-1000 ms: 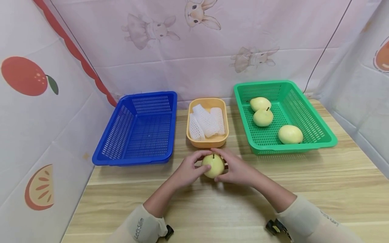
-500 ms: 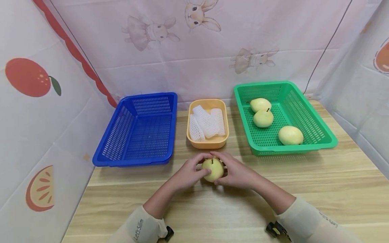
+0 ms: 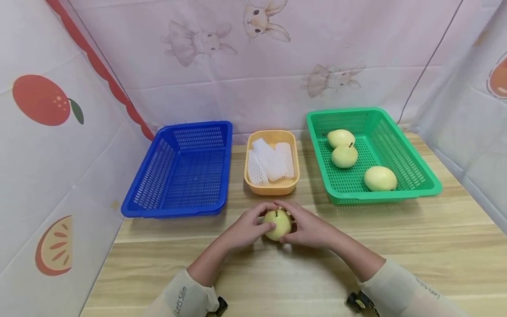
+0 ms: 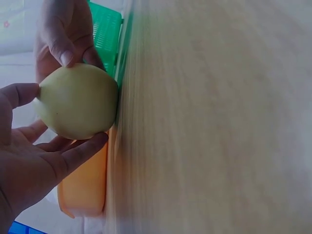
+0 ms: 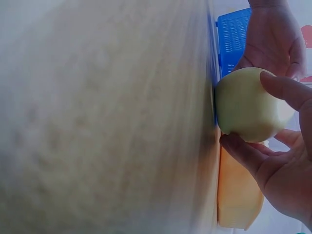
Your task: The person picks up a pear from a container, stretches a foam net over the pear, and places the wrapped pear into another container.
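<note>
A pale yellow-green pear (image 3: pixel 278 225) with a dark stem is at the table's middle, gripped from both sides. My left hand (image 3: pixel 246 226) curls its thumb and fingers round the left side; my right hand (image 3: pixel 310 226) does the same on the right. In the left wrist view the left hand (image 4: pixel 36 161) has its thumb and fingertips on the pear (image 4: pixel 78 101). The right wrist view shows the right hand (image 5: pixel 285 161) holding the pear (image 5: pixel 251 105), whose underside is close to the table. Some fingers are hidden behind the fruit.
Behind the hands, a yellow-orange tray (image 3: pixel 271 190) holds several white foam nets (image 3: pixel 269 158). A blue basket (image 3: pixel 226 176) stands left with nothing in it. The green basket (image 3: pixel 424 191) at right holds three pears (image 3: pixel 380 178). A printed cloth (image 3: pixel 269 105) hangs behind.
Both hands and the pear between them have moved slightly toward the person, away from the yellow-orange tray. The grip looks the same.
</note>
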`<state>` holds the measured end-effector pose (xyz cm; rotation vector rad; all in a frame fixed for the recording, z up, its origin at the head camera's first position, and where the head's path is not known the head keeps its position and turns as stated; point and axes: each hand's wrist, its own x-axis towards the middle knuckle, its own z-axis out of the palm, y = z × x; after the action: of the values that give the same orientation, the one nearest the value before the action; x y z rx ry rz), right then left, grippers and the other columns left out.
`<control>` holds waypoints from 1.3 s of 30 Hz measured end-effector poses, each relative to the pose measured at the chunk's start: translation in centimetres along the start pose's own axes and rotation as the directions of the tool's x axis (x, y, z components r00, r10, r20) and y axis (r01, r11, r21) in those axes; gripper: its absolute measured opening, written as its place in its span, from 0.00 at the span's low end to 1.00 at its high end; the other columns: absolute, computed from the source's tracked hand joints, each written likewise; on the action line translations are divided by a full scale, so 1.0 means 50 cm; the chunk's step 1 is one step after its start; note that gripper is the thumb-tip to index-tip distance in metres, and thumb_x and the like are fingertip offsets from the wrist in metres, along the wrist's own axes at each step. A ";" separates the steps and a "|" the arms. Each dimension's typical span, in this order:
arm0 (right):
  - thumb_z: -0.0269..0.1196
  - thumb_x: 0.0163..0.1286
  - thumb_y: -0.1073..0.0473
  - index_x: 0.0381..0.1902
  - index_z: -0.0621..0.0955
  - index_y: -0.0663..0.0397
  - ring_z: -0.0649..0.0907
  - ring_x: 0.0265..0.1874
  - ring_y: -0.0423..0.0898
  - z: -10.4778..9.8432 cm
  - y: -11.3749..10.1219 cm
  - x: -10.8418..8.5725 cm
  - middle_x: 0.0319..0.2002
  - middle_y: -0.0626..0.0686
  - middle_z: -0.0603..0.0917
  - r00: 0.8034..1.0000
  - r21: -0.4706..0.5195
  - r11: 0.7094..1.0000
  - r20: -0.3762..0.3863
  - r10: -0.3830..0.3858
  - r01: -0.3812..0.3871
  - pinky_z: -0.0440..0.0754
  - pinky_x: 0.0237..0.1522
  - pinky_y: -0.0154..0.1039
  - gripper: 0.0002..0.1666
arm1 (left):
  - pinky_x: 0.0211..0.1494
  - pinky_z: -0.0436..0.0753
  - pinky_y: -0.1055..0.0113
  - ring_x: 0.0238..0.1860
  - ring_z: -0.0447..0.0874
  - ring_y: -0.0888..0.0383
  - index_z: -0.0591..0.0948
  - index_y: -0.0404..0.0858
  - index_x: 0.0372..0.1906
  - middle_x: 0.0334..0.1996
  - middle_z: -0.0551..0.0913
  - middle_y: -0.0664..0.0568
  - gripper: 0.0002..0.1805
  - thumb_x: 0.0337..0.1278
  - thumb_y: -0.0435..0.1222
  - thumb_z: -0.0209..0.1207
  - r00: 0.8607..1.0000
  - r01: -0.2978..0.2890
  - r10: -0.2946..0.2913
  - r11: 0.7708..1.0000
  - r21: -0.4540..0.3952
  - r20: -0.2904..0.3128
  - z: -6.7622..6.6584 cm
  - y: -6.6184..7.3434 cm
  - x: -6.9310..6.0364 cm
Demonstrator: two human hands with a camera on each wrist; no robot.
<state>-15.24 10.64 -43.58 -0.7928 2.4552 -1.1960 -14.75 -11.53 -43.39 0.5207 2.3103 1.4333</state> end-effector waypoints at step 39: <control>0.75 0.55 0.53 0.75 0.61 0.42 0.76 0.56 0.44 -0.004 -0.003 0.002 0.64 0.51 0.72 0.999 0.006 1.000 0.040 0.011 -0.011 0.77 0.56 0.44 0.53 | 0.64 0.76 0.55 0.65 0.69 0.56 0.68 0.48 0.67 0.63 0.72 0.58 0.27 0.65 0.43 0.60 0.999 0.011 -0.010 1.000 -0.019 0.033 -0.002 0.004 -0.002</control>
<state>-15.32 10.63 -43.34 -0.7928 2.4196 -1.1720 -14.68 -11.55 -43.15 0.5220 2.2684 1.4293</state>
